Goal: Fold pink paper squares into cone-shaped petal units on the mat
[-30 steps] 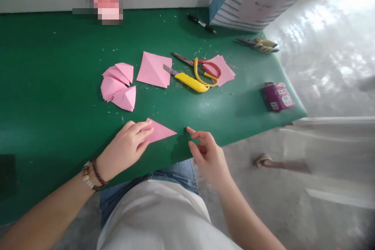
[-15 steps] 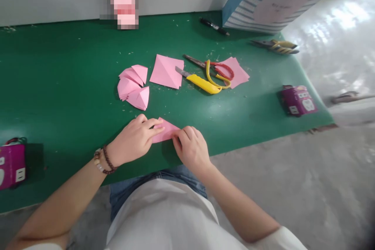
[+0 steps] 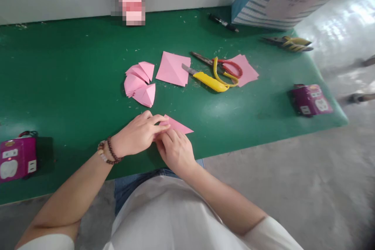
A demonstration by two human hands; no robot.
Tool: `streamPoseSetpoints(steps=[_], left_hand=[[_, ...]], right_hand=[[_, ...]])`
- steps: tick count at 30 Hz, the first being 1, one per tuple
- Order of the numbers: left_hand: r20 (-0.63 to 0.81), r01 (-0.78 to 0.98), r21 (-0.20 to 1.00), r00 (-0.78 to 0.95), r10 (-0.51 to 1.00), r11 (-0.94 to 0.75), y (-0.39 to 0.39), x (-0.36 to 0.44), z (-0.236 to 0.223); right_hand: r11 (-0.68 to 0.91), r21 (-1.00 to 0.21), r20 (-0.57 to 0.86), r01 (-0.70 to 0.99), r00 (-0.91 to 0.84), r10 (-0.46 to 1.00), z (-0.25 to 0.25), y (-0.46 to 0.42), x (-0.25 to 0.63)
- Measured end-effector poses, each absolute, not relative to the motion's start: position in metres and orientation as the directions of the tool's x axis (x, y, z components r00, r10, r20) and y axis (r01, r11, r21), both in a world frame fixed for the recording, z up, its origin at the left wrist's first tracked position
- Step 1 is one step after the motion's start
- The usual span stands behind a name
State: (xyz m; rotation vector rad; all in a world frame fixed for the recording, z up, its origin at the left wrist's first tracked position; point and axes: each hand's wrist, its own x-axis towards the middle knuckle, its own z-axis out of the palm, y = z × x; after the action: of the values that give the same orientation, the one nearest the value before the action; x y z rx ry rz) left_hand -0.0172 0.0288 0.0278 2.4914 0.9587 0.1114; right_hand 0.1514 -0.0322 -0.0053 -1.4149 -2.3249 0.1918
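Observation:
A pink paper folded into a triangle (image 3: 178,125) lies near the front edge of the green table (image 3: 73,78). My left hand (image 3: 140,134) presses its left part flat with the fingers together. My right hand (image 3: 175,150) sits just below it, fingers curled onto the paper's near edge. Only the triangle's right tip shows past the two hands.
Several folded pink pieces (image 3: 139,84) lie beyond my hands, beside a creased pink square (image 3: 172,69), a yellow utility knife (image 3: 206,80), red-and-yellow scissors (image 3: 222,69) on more pink sheets, a black pen (image 3: 223,22) and pliers (image 3: 288,43). Purple boxes sit left (image 3: 17,158) and right (image 3: 310,99).
My right hand came from the table's edge onto the pink triangle and slid left under my left hand. The view shifted so the objects appear further right.

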Motion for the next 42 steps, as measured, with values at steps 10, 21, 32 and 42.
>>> streamPoseSetpoints(steps=[10,21,32,42], left_hand=[[-0.077,0.587,0.510,0.759,0.646,-0.629,0.030,-0.020,0.024],[-0.004,0.563,0.477,0.769,0.639,-0.675,0.031,-0.019,0.023],[-0.051,0.595,0.467,0.757,0.652,-0.654,0.027,-0.019,0.025],[0.025,0.523,0.554,0.767,0.641,-0.648,0.028,-0.020,0.028]], right_hand=[[0.484,-0.331,0.312,0.810,-0.390,0.866,-0.008,-0.035,0.134],[0.451,-0.499,0.350,0.740,-0.304,0.886,0.004,-0.028,0.164],[0.415,-0.516,0.273,0.749,-0.316,0.909,-0.001,-0.026,0.176],[0.352,-0.500,0.204,0.791,-0.288,0.936,0.008,-0.012,0.230]])
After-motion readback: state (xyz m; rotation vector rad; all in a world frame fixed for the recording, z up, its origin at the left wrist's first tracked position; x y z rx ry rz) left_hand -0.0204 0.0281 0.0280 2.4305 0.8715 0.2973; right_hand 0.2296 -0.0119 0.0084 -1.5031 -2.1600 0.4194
